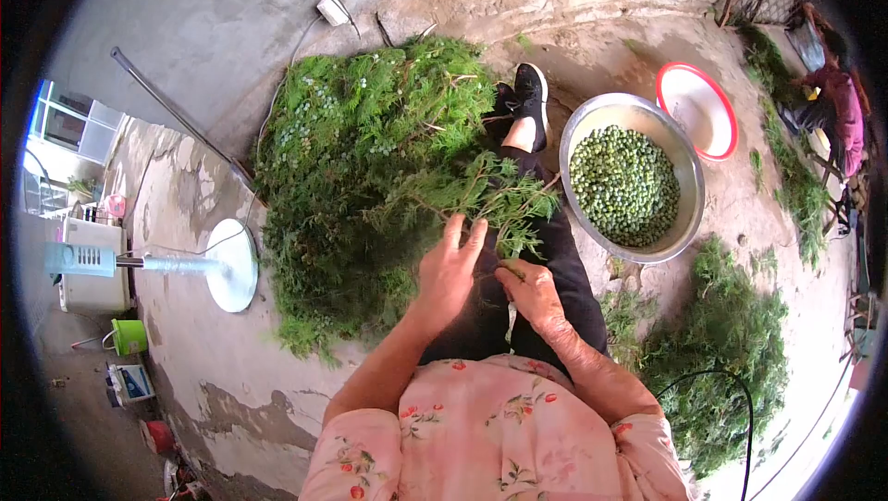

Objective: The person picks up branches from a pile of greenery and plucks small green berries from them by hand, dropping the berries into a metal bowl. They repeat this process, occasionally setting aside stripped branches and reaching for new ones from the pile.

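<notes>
A green evergreen sprig [499, 200] with flat, scaly foliage and thin brown twigs lies over my lap. My right hand [535, 296] is closed around the sprig's lower end, close to my dark trousers. My left hand [447, 270] has its index and middle fingers stretched apart against the foliage; its thumb is hard to make out. To my right stands a wide metal basin [689, 145] with many small round green berries [624, 186] in it. At my left, a large heap of cut evergreen branches [370, 149], dotted with pale berries, reaches my legs.
A red-rimmed white basin [696, 66] sits beyond the metal one. More branches [726, 344] lie at the lower right. A white pedestal fan [231, 265] stands at left near a metal pole [176, 112] and a green bucket [129, 336]. Another person [837, 112] sits far right.
</notes>
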The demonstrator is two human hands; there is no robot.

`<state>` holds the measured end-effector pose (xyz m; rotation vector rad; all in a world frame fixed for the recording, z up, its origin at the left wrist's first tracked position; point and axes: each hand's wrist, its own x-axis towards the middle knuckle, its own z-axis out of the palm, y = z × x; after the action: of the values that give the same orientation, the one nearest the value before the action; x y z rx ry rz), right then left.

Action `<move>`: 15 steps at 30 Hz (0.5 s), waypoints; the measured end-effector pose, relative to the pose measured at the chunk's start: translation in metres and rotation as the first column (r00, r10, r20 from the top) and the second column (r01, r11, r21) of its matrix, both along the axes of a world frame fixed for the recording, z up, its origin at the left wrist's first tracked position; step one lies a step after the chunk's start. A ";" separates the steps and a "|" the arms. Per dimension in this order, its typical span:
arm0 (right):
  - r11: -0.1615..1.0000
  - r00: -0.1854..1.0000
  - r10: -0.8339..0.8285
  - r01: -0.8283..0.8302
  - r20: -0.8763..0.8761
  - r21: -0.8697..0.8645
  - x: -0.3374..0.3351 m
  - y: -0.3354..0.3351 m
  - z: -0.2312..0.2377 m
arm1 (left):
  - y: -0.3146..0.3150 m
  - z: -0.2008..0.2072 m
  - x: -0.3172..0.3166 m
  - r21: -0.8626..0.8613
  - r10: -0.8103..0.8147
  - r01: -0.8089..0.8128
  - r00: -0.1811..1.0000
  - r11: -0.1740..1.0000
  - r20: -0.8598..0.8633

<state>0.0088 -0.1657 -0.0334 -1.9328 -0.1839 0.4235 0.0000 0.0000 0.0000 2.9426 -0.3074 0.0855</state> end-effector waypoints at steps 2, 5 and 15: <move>0.997 0.997 -0.061 0.063 -0.036 0.035 0.005 -0.014 -0.001 | -0.006 0.006 0.003 -0.374 0.199 -0.131 0.968 0.918 0.151; 0.974 0.999 -0.021 0.027 -0.031 0.223 -0.026 -0.022 0.016 | 0.007 -0.012 -0.019 -0.873 0.493 -0.326 0.862 0.362 -0.118; 0.916 0.977 0.079 0.007 -0.199 0.400 -0.049 -0.020 0.019 | 0.024 0.019 0.023 -0.720 0.049 -0.285 0.913 -0.633 -0.405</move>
<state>-0.0404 -0.1854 -0.0144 -1.4729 -0.1537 0.5669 0.0226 0.0238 0.0187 0.7445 0.3773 0.1138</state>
